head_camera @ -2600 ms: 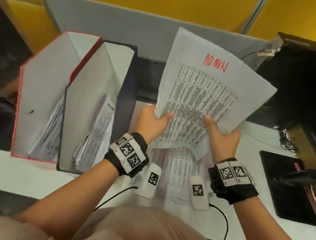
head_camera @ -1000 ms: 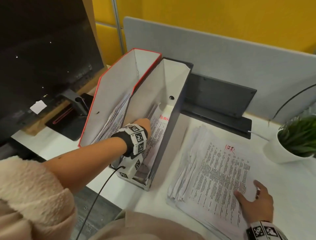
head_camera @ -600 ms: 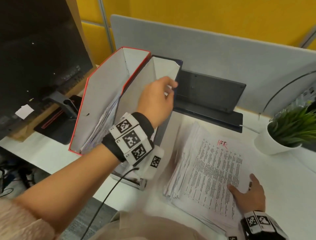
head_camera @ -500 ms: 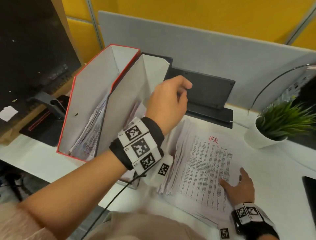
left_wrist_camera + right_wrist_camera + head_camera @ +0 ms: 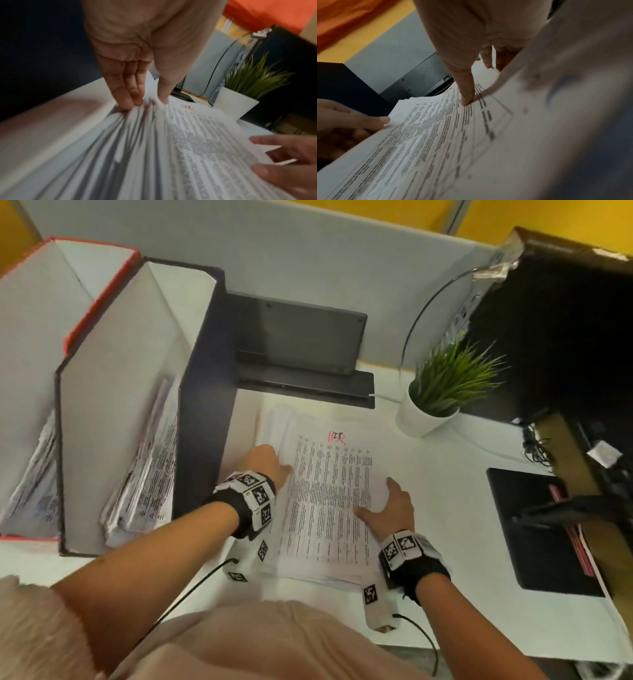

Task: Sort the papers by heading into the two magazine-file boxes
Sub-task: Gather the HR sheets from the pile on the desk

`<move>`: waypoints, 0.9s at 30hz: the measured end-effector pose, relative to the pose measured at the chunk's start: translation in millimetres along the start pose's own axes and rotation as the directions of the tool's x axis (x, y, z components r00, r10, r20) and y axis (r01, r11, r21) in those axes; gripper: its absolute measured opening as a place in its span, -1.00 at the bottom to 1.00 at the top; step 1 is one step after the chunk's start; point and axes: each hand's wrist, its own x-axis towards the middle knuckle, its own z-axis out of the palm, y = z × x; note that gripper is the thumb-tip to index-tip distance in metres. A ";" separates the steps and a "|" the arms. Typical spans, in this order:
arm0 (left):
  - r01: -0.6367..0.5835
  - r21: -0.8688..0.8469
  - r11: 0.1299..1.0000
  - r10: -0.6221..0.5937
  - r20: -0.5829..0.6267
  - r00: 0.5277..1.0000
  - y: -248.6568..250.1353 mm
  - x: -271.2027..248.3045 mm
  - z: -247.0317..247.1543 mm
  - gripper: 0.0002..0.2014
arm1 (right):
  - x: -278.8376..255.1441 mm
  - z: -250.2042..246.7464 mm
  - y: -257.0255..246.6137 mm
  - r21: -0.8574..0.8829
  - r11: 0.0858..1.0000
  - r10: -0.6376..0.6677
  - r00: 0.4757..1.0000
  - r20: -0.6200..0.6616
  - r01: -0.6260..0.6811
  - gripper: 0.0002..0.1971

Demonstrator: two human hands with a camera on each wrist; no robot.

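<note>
A stack of printed papers (image 5: 325,508) lies on the white desk, and its top sheet is headed "HR" (image 5: 337,437) in red. My left hand (image 5: 270,463) touches the stack's fanned left edge with straight fingers (image 5: 126,102), thumb on top. My right hand (image 5: 383,501) is at the right edge. Its thumb (image 5: 467,100) presses the top sheet, whose right edge curls up between thumb and fingers. At the left stand the red magazine box (image 5: 41,313) and the navy magazine box (image 5: 209,392), each holding papers.
A potted plant (image 5: 442,392) stands behind the stack to the right. A grey stand (image 5: 298,337) sits against the partition. A black pad (image 5: 541,529) and a dark monitor (image 5: 565,337) are on the right. Wrist cables trail over the desk's front edge.
My left hand put the ADMIN sheet into the navy box, pulled out and came down onto the stack's left edge. My right hand stayed on the stack's right side.
</note>
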 end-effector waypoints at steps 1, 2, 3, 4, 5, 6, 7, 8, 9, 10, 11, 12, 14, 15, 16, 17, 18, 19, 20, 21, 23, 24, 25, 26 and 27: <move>0.014 -0.013 1.000 -0.014 -0.014 1.000 -0.1 0.9 1.1 -0.62 | -0.8 -0.8 -0.9 -0.019 1.000 0.002 1.000 0.013 -0.001 0.02; 0.025 -0.013 1.000 -0.025 -0.022 0.999 0.6 1.1 1.4 -0.60 | -1.8 -1.6 -1.9 -0.045 0.999 0.004 1.000 0.022 -0.003 0.02; 0.031 -0.004 0.999 -0.032 -0.027 0.999 1.4 0.7 1.3 -0.57 | -3.2 -2.3 -2.8 -0.081 0.997 0.004 1.000 0.018 -0.002 0.02; 0.031 0.007 0.999 -0.031 -0.028 0.999 2.1 0.5 0.9 -0.56 | -4.8 -3.2 -3.7 -0.126 0.992 -0.003 1.000 -0.003 0.003 0.02; 0.026 0.015 1.000 -0.026 -0.027 0.999 2.1 0.2 0.5 -0.56 | -6.7 -4.1 -4.6 -0.175 0.984 -0.020 0.999 -0.035 0.014 0.01; 0.019 0.015 1.000 -0.019 -0.029 0.999 1.7 -0.1 0.1 -0.57 | -8.6 -4.9 -5.7 -0.211 0.977 -0.049 0.996 -0.069 0.034 -0.01; 0.016 0.008 1.000 -0.016 -0.032 0.999 1.1 -0.5 -0.4 -0.60 | -10.1 -5.3 -6.5 -0.217 0.974 -0.086 0.992 -0.094 0.064 -0.03; 0.013 -0.009 1.000 -0.013 -0.037 0.999 0.5 -1.0 -0.8 -0.64 | -11.1 -5.2 -7.1 -0.189 0.977 -0.120 0.988 -0.099 0.100 -0.07; 0.007 -0.028 1.000 -0.009 -0.043 0.999 -0.3 -1.3 -1.1 -0.69 | -11.7 -4.9 -7.6 -0.130 0.982 -0.146 0.986 -0.082 0.134 -0.10; -0.007 -0.044 0.999 0.005 -0.051 0.999 -0.7 -1.3 -0.7 -0.72 | -12.1 -4.6 -8.1 -0.051 0.986 -0.161 0.986 -0.051 0.159 -0.14; -0.025 -0.055 0.998 0.022 -0.061 0.998 -1.1 -1.6 -0.2 -0.71 | -12.5 -4.4 -8.3 0.026 0.985 -0.171 0.985 -0.015 0.171 -0.17; -0.044 -0.059 0.997 0.039 -0.071 0.997 -1.4 -2.4 0.3 -0.68 | -12.8 -4.5 -8.1 0.082 0.981 -0.177 0.984 0.016 0.175 -0.20; -0.071 -0.055 0.996 0.066 -0.095 0.993 -2.0 -5.6 1.2 -0.65 | -13.2 -5.8 -6.2 0.126 0.978 -0.176 0.983 0.048 0.169 -0.22; -0.082 -0.051 0.995 0.077 -0.103 0.992 -2.6 -7.3 1.9 -0.65 | -12.8 -6.8 -4.7 0.136 0.977 -0.172 0.984 0.055 0.163 -0.22; -0.095 -0.042 0.995 0.090 -0.107 0.990 -3.0 -8.8 2.5 -0.67 | -12.5 -8.3 -3.2 0.153 0.976 -0.164 0.985 0.061 0.153 -0.23; -0.108 -0.023 0.994 0.105 -0.107 0.989 -3.1 -10.5 2.6 -0.70 | -12.2 -10.1 -2.3 0.175 0.975 -0.152 0.986 0.065 0.138 -0.24; -0.121 0.005 0.993 0.121 -0.104 0.987 -3.1 -12.1 2.3 -0.73 | -12.0 -11.9 -1.8 0.199 0.972 -0.138 0.988 0.072 0.121 -0.25; -0.134 0.039 0.990 0.137 -0.109 0.985 -3.0 -14.2 1.8 -0.74 | -11.6 -14.3 -2.0 0.219 0.970 -0.124 0.989 0.080 0.104 -0.26; -0.150 0.076 0.986 0.159 -0.124 0.979 -3.0 -16.1 1.3 -0.74 | -11.3 -16.8 -2.9 0.235 0.968 -0.110 0.990 0.091 0.086 -0.27; -0.176 0.108 0.978 0.191 -0.152 0.970 -3.1 -18.1 1.0 -0.73 | -10.7 -19.5 -4.6 0.246 0.967 -0.094 0.990 0.105 0.066 -0.28; -0.272 0.138 0.952 0.299 -0.237 0.925 -3.7 -21.4 1.6 -0.76 | -9.2 -25.4 -8.8 0.259 0.965 -0.067 0.989 0.131 0.031 -0.31; -0.329 0.134 0.935 0.354 -0.281 0.892 -4.2 -22.8 2.4 -0.77 | -7.9 -28.0 -10.8 0.266 0.964 -0.052 0.989 0.142 0.013 -0.32; -0.382 0.114 0.917 0.398 -0.313 0.862 -4.3 -24.1 3.4 -0.79 | -6.4 -30.4 -12.5 0.275 0.961 -0.035 0.988 0.150 -0.008 -0.33; -0.422 0.075 0.903 0.422 -0.325 0.846 -4.7 -24.7 4.5 -0.81 | -5.1 -32.2 -13.7 0.285 0.958 -0.015 0.988 0.154 -0.030 -0.35; -0.449 0.011 0.894 0.428 -0.325 0.844 -4.8 -25.2 5.3 -0.83 | -4.0 -33.7 -14.5 0.297 0.953 0.003 0.988 0.156 -0.050 -0.36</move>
